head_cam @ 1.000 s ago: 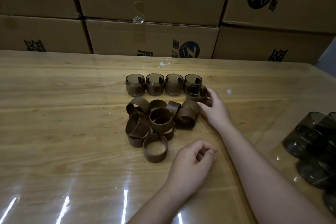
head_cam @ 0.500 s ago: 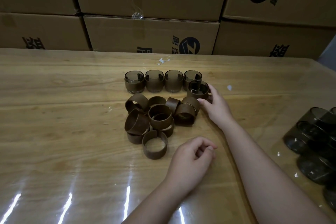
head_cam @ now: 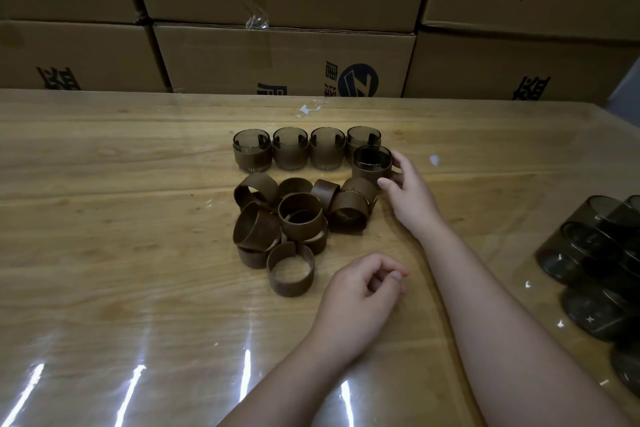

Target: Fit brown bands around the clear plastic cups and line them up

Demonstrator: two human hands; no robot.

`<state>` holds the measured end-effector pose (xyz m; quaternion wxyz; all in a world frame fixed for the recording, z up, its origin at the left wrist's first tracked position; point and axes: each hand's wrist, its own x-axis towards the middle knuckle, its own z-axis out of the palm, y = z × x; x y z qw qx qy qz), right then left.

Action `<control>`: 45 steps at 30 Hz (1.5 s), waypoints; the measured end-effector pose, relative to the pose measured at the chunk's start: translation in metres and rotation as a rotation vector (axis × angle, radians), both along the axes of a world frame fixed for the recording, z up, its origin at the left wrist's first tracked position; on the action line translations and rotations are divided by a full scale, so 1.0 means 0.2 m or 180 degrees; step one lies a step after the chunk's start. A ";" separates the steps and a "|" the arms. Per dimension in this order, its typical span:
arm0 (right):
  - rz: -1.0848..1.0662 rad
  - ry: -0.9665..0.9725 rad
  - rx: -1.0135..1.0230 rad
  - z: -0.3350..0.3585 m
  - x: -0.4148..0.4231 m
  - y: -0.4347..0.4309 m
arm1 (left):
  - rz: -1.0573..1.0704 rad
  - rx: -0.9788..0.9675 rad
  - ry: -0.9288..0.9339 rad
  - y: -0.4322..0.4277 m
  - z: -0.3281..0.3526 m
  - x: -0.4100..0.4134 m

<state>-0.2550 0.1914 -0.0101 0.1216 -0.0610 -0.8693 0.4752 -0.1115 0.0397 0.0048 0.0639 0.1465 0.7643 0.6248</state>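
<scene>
Stacked boxes (head_cam: 277,59) with dark print stand behind a glossy wooden table (head_cam: 104,218). At mid-table a row (head_cam: 289,152) of four cups runs left to right, upright and packed side by side. Each is smoky clear plastic with a brown band round its lower body, and the rim and a strip of clear wall show above.

Just in front of the row lies a pile of loose bands (head_cam: 299,215). They are short brown open rings, some on edge, some tilted, several leaning on or nested in one another. One band (head_cam: 291,274) stands on edge at the near side of the pile, with a split showing in its top edge.

To its right the left hand (head_cam: 360,295) rests on the table, fingers loosely curled toward the thumb with nothing in them.

At the right end of the row, just in front of the fourth cup, a fifth cup (head_cam: 371,163) is upright, banded like the others and dark inside. The right hand (head_cam: 412,198) grips it, thumb low on the near side of the band, fingers round its right side.

Far right, near the table edge, a heap of bare cups (head_cam: 588,253) lies tipped over, dark and glossy, well apart from the rest.
</scene>
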 end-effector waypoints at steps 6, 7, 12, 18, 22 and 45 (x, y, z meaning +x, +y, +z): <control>0.0167 0.0117 -0.0215 0.02 0.03 0.00 | 0.0006 -0.0018 0.0008 0.00 0.01 -0.01; 0.0170 0.0144 -0.0245 0.02 0.03 -0.01 | 0.0006 -0.0017 -0.0002 0.00 0.01 -0.01; 0.0126 0.0176 -0.0317 0.02 0.03 -0.01 | -0.0002 -0.0044 -0.0016 0.00 0.02 0.00; 0.0129 0.0168 -0.0327 0.03 0.04 -0.02 | -0.0020 -0.0038 -0.0052 0.00 0.02 0.00; 0.0119 0.0163 -0.0271 0.02 0.03 -0.01 | -0.0011 -0.0041 -0.0047 0.00 0.02 0.00; 0.0065 0.0052 -0.0066 0.00 0.01 -0.01 | -0.0020 0.0010 -0.0033 0.00 0.00 -0.01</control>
